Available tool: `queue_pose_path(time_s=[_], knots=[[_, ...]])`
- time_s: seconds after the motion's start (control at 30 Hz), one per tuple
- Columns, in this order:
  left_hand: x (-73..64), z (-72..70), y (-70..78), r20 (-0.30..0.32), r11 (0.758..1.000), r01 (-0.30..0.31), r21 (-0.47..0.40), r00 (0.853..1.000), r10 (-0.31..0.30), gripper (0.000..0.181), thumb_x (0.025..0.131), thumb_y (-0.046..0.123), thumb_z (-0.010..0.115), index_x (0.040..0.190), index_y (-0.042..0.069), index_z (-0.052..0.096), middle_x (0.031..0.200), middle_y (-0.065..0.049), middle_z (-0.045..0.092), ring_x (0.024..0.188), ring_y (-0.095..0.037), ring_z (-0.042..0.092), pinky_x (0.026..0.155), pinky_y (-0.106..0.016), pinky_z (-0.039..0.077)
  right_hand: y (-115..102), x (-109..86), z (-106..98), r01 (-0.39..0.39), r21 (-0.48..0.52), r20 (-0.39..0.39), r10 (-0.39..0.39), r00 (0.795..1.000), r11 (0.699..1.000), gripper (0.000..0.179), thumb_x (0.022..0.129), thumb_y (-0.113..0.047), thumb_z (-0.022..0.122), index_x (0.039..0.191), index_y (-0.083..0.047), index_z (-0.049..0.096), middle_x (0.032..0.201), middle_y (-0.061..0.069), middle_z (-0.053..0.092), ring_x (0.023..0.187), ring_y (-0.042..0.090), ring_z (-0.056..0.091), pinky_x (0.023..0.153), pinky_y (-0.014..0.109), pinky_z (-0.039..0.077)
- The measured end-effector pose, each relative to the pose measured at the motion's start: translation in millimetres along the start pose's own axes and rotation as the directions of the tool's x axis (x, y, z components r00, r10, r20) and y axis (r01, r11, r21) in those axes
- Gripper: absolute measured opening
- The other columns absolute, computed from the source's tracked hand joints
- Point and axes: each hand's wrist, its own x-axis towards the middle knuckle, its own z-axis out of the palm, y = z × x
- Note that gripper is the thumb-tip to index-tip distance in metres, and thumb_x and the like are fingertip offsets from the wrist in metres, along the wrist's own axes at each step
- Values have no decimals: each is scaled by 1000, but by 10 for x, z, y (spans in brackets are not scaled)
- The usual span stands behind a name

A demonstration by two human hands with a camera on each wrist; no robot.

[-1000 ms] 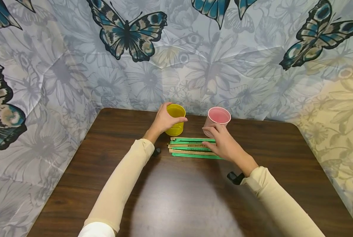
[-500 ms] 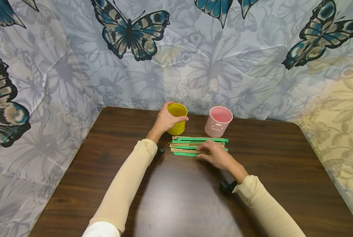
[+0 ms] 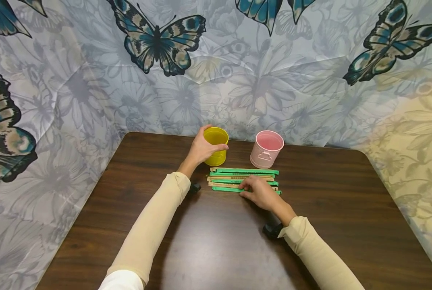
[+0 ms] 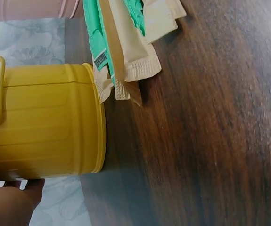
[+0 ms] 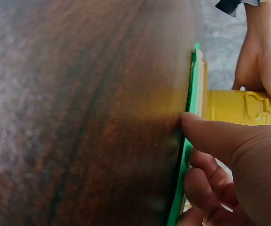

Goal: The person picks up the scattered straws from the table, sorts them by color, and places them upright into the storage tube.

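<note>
My left hand (image 3: 202, 150) grips the small yellow metal bucket (image 3: 216, 157) at its rim, thumb at the near right side and fingers behind. The bucket stands upright on the table; a side handle shows in the left wrist view. In front of the buckets lies a row of long thin wrapped sticks (image 3: 223, 177), alternating green and tan. My right hand (image 3: 261, 194) is at the near edge of this row. It pinches the nearest green wrapped stick (image 5: 177, 188), thumb on the near side and fingertips on the far side. The fingers hide part of the row.
A pink metal bucket (image 3: 264, 155) stands upright to the right of the yellow one, behind the sticks. The dark wood table (image 3: 219, 249) ends at a butterfly-print cloth (image 3: 187, 96) behind. Black wrist cameras (image 3: 273, 230) hang under the forearms.
My right hand has moved from beside the pink bucket leftward and toward me, down to the nearest green stick. My left hand stays on the yellow bucket.
</note>
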Motion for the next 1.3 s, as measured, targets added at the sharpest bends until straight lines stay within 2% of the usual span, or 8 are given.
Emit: queue_pose_path(time_s=[0.37,0.47,0.7,0.77,1.0,1.17,1.3], knots=[[18,-38,-126,56,991,-106,-85,992,111,112,71,36,95,159,23,26,150,-11,47,126,-31,55,110,-49,48,-33,19,-20,-4,-34,35,5,999,999,8,89,-10,78,94,-9,71,88,4,64,82,15,57,73,31,50],[17,-30,-149,59,989,-104,-110,992,111,115,70,37,95,159,23,24,151,-10,47,127,-30,55,111,-48,47,-35,16,-26,2,-33,49,-1,999,999,8,90,-9,77,96,-7,72,88,4,64,83,15,57,74,31,49],[38,1,-158,48,976,-110,-187,991,121,118,72,33,94,161,22,18,163,4,36,132,-25,51,114,-45,45,-55,49,-44,29,-74,62,-25,998,997,6,91,-9,75,96,-8,72,88,3,65,83,15,56,75,33,49],[36,8,-157,48,974,-107,-200,992,119,117,72,32,94,161,23,18,163,5,36,131,-25,52,113,-45,46,-59,52,-53,35,-84,63,-30,998,996,6,91,-8,75,95,-8,72,88,3,66,84,15,58,76,34,50],[29,29,-185,42,976,-83,-201,995,94,113,72,32,94,158,24,22,152,-7,45,127,-27,54,110,-45,48,-72,48,-141,13,-47,63,-10,998,999,6,91,-6,74,95,-8,70,90,2,69,85,16,62,78,35,53],[27,41,-224,43,972,-75,-224,995,87,110,73,29,94,158,22,23,146,-11,48,126,-28,55,109,-45,48,-98,92,-316,4,3,-7,-4,1000,1000,13,90,-4,75,103,-5,72,91,4,71,83,16,60,74,31,52],[30,43,-243,45,968,-79,-238,995,92,106,75,27,93,157,22,26,144,-12,50,126,-29,55,109,-46,49,-145,161,-489,24,5,-66,-23,998,1000,18,90,-5,76,108,-4,75,89,5,70,79,15,55,70,28,48]])
